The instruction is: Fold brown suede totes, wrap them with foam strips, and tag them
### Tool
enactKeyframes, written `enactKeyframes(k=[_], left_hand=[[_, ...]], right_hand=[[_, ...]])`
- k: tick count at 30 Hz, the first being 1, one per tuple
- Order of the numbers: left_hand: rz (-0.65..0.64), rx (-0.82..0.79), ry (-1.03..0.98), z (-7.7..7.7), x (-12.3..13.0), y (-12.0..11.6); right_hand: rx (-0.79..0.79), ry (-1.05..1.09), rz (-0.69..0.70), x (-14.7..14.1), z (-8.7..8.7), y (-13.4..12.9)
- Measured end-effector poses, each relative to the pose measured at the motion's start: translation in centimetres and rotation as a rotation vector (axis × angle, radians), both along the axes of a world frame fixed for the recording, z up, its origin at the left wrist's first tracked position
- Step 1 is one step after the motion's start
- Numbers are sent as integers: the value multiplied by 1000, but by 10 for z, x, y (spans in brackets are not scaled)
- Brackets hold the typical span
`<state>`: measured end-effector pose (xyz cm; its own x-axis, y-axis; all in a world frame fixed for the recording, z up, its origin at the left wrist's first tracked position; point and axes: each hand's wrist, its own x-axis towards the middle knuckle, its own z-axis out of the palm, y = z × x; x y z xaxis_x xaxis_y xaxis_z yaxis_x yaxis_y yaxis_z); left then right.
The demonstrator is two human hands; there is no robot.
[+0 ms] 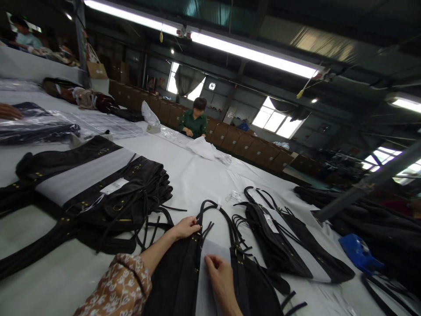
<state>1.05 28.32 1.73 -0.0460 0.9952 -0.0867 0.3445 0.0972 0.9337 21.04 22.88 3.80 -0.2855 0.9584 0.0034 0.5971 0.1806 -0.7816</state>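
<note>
In front of me lies a folded black garment [176, 281] with long looped straps, loose ties and brass-coloured rivets. A whitish strip of thin sheet [205, 274] runs down its middle. My left hand [187, 227] is closed on the base of a strap at the garment's upper left. Over the strip, my right hand [221, 277] has thumb and fingers pinched together; whatever may be between them is too small to make out. To the right lies a folded black garment [263, 232] with a white tag [271, 223] and a similar strip.
A stack of black garments [154, 184] with a tag is at left. Plastic-wrapped clothes [36, 127] lie beyond it, beside another person's hand [9, 111]. A co-worker [194, 123] handles white plastic [204, 148] across the white table [190, 175]. A blue object [360, 252] is at right.
</note>
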Motion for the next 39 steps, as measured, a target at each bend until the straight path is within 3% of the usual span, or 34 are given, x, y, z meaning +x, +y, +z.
enactKeyframes(k=[3,6,12,19,24,30,35,39], left_hand=[[-87,11,-29,0,-9,2],[-75,16,-40,-2,-14,5],[-41,-27,-166,-8,-11,7],[-163,-64,-319,-7,-19,7],[-270,-87,-314,-8,-29,7],[-172,-76,-110,-11,-38,7],[-105,-38,-87,-7,-37,2],[-24,4,-227,0,-33,-2]], right_hand=[[86,-80,-10,-10,15,10],[167,-164,-1,-24,23,16],[204,-370,7,-48,19,25],[237,-521,54,-71,17,36],[255,-479,38,-71,5,33],[248,-424,27,-70,-6,35],[218,-325,83,-69,2,37],[264,-186,174,-60,15,38]])
